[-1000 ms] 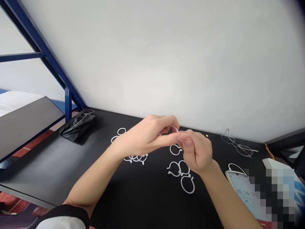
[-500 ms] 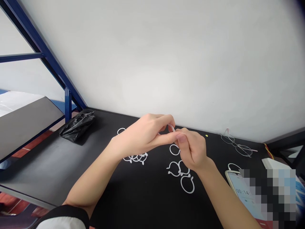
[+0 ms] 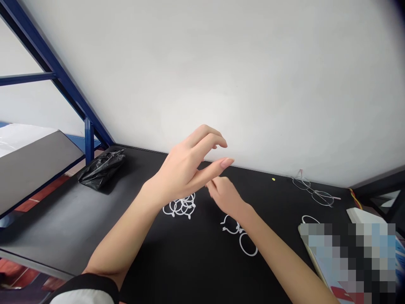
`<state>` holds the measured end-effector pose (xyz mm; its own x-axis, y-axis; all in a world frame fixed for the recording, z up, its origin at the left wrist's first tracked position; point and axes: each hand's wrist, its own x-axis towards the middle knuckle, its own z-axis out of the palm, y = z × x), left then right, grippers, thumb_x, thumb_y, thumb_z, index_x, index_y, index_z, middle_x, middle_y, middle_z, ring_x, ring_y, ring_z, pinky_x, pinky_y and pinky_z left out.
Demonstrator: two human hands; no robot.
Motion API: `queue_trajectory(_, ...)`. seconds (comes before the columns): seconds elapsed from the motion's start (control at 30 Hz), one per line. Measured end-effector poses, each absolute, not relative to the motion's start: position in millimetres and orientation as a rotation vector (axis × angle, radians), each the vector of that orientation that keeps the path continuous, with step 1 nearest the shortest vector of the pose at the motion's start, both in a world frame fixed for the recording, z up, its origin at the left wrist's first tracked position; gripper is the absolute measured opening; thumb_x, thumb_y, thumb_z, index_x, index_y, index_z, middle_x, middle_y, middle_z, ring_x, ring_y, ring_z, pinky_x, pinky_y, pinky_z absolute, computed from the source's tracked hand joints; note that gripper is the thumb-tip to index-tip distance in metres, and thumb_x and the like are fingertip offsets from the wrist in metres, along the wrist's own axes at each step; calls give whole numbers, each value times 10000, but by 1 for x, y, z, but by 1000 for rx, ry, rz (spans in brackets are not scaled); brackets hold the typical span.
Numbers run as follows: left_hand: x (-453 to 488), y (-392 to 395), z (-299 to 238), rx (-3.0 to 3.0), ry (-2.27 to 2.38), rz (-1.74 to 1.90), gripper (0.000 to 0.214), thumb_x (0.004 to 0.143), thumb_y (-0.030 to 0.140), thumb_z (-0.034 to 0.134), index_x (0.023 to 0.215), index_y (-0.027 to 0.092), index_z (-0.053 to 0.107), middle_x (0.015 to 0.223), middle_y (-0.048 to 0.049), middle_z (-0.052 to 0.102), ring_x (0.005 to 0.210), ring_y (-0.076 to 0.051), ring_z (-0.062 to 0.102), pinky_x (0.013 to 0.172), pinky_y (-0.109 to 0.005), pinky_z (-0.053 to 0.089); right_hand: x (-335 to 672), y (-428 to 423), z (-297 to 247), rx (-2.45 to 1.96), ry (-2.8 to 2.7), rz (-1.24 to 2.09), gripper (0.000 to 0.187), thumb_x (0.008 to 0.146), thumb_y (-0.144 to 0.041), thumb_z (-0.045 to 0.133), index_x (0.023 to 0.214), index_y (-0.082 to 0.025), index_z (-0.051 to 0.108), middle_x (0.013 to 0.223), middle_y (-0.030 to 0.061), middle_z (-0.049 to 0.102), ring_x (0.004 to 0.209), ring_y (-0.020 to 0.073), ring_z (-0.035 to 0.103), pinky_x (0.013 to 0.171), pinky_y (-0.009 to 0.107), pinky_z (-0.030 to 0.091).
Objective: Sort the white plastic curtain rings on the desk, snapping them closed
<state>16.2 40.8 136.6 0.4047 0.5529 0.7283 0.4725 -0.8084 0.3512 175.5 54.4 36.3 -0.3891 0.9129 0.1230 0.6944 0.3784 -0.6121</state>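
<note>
My left hand (image 3: 193, 162) is raised above the black tabletop with thumb and fingers apart, and nothing shows between them. Just below and behind its thumb, my right hand (image 3: 226, 195) points left with its fingers curled. Their tips are mostly hidden by my left hand, so what they hold, if anything, cannot be seen. Under my left wrist lies a heap of overlapping white plastic rings (image 3: 174, 207) with small end tabs. More rings lie below my right wrist: an opened one (image 3: 227, 228) and a rounder one (image 3: 248, 255), partly beside my forearm.
A crumpled black plastic bag (image 3: 103, 169) lies at the back left of the black table (image 3: 177, 261). Eyeglasses (image 3: 322, 197) rest at the back right, near a phone (image 3: 311, 253) partly blurred out. A blue metal frame (image 3: 90, 141) rises at the left; a white wall stands behind.
My hands have parted from a white ring they both gripped. The left hand rose and opened; the right moved left behind it. That ring is out of sight.
</note>
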Motion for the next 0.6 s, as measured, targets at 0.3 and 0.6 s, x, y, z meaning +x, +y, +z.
queue_trajectory(0.3, 22, 40, 136, 2584, 913, 1361, 279, 986, 397, 403, 1008, 173, 568, 1059, -111, 610, 880, -168, 581, 595, -253, 492, 154, 47, 4, -1510, -2449, 636, 301, 1016, -308, 328, 822, -195, 528, 762, 38, 635, 631, 149, 545, 562, 251, 229)
queue_trajectory(0.6, 21, 39, 137, 2585, 897, 1314, 266, 984, 387, 418, 1016, 167, 564, 1041, -106, 616, 861, -162, 584, 604, -253, 484, 186, 68, 29, -1591, -2353, 701, 203, 955, -309, 494, 831, -176, 584, 767, 32, 625, 699, 154, 565, 612, 242, 312)
